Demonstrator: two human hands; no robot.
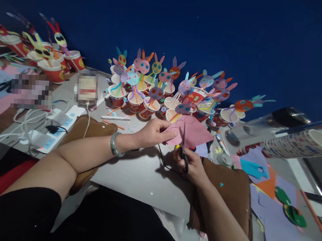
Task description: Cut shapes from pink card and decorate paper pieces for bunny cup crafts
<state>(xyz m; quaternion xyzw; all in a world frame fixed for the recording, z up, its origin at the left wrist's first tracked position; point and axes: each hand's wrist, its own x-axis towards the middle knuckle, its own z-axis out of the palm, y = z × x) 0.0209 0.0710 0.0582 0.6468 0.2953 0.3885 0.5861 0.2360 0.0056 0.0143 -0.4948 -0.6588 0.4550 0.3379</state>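
Note:
A sheet of pink paper (199,133) with round outlines drawn on it is pinched between the thumb and fingers of my left hand (156,133). My right hand (192,163) grips a pair of black-handled scissors (185,158), its fingers wrapped round the loops. The scissors' blades point away from me and lie across the paper, just right of my left thumb. Part of the paper's left side is hidden behind my left fingers. Right behind it stand paper cups (148,109) bearing colourful paper rabbit heads (157,93).
More decorated red cups (52,71) stand at the far left. A white power strip (63,126) with tangled cables lies left of my forearm. Brown cushions (224,195) lie beneath both arms. At right are a stack of cups (297,144), coloured paper (277,216) and green-handled scissors (293,213).

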